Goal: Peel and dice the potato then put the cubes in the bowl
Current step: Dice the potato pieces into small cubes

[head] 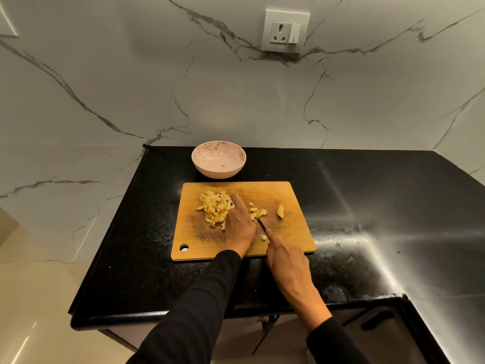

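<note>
Wooden rectangular cutting board point(288, 195) carries pale diced potato cubes point(214, 207); the left hand point(240, 224) rests on them, index finger extended, seemingly steadying, while the right hand point(287, 261) grips the slim knife point(261, 224). The pink round bowl point(218, 162) waits just behind the board.

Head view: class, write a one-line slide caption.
Right hand grips a knife, left hand steadies diced potato on the cutting board; bowl nearly empty.
</note>
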